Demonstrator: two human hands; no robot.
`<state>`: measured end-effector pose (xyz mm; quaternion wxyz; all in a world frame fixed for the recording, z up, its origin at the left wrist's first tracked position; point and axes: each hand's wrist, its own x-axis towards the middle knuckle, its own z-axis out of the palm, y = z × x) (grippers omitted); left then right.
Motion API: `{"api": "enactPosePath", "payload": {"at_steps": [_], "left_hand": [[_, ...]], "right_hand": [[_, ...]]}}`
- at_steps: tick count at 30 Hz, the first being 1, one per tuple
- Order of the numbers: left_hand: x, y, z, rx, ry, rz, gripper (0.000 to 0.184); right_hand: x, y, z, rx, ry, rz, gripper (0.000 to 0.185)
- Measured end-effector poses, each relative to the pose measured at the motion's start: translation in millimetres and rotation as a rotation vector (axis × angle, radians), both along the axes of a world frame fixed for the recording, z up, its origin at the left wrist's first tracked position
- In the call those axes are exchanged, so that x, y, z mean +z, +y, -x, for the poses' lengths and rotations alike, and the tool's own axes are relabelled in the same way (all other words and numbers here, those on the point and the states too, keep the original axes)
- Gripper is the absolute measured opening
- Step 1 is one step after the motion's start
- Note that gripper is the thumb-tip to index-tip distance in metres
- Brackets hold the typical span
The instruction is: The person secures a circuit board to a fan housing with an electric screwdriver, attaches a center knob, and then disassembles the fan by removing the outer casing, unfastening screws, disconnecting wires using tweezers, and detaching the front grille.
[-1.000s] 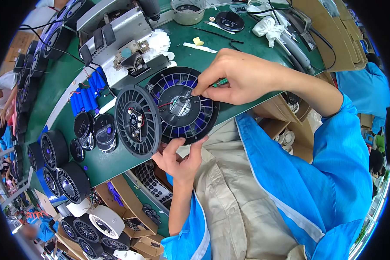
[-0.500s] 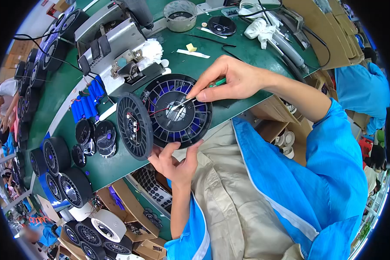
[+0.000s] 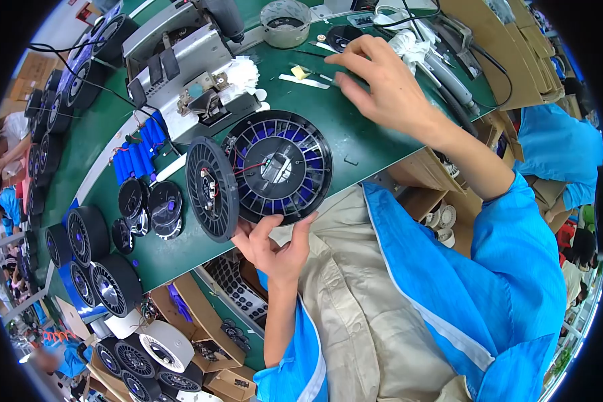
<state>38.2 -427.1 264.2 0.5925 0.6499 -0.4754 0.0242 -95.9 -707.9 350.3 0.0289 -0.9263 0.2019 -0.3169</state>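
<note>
A round black housing (image 3: 315, 144) with radial ribs, purple parts and a silvery centre lies on the green table. Beside it, tilted up on edge, stands a ribbed black disc-shaped cover (image 3: 212, 189), with a small circuit piece on its inner face and a red wire running to the housing's centre. My left hand (image 3: 273, 249) grips the cover's lower edge, its thumb and forefinger by the housing's rim. My right hand (image 3: 385, 84) is over the table at the back, fingers apart. A thin tool (image 3: 320, 76) lies under its fingertips, partly hidden.
A metal fixture (image 3: 181, 60) stands behind the housing. Blue wrapped cells (image 3: 134, 161) and glossy black discs (image 3: 165, 204) lie to the left, near several black wheels (image 3: 114, 287). A clear round tub (image 3: 285, 27) and a wrapped white tool (image 3: 409, 50) are at the back.
My right hand has moved from the housing's centre up and right, letting go of the thin green-handled tool on the table. My left hand keeps its grip on the cover.
</note>
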Motion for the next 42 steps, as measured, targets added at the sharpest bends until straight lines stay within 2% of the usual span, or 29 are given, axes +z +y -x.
{"api": "enactPosePath", "payload": {"at_steps": [1, 3, 6, 10, 18, 26, 30, 35, 42], "left_hand": [[0.4, -1.1, 1.4, 0.014, 0.021, 0.006, 0.056], [0.1, -2.3, 2.6, 0.036, 0.062, 0.024, 0.052], [-1.5, -1.3, 1.8, 0.017, 0.024, 0.009, 0.056], [-1.7, -1.0, 3.1, 0.022, 0.010, -0.008, 0.056], [9.6, -10.2, 7.0, 0.058, 0.023, 0.009, 0.049], [12.3, -10.0, 8.3, 0.061, 0.034, 0.001, 0.048], [6.3, -10.6, 7.8, 0.052, 0.041, 0.016, 0.049], [3.6, -9.3, 6.5, 0.037, 0.027, 0.020, 0.049], [7.2, -9.4, 3.5, 0.041, 0.025, 0.014, 0.049]], "right_hand": [[11.3, 11.1, -4.9, 0.004, -0.001, -0.002, 0.023], [32.4, 43.0, -15.0, 0.111, -0.018, -0.115, 0.010], [40.5, 82.7, -32.6, 0.247, 0.107, -0.156, 0.014], [24.8, 98.2, -51.8, 0.215, 0.285, -0.045, 0.019], [18.7, 94.2, -56.3, 0.205, 0.268, -0.161, 0.021], [23.6, 99.3, -52.7, 0.124, 0.380, -0.036, 0.021], [22.3, 95.3, -54.5, 0.194, 0.295, -0.175, 0.018], [16.3, 94.2, -55.2, 0.221, 0.271, -0.218, 0.014], [3.4, 86.1, -53.9, 0.384, 0.078, -0.386, 0.014]]}}
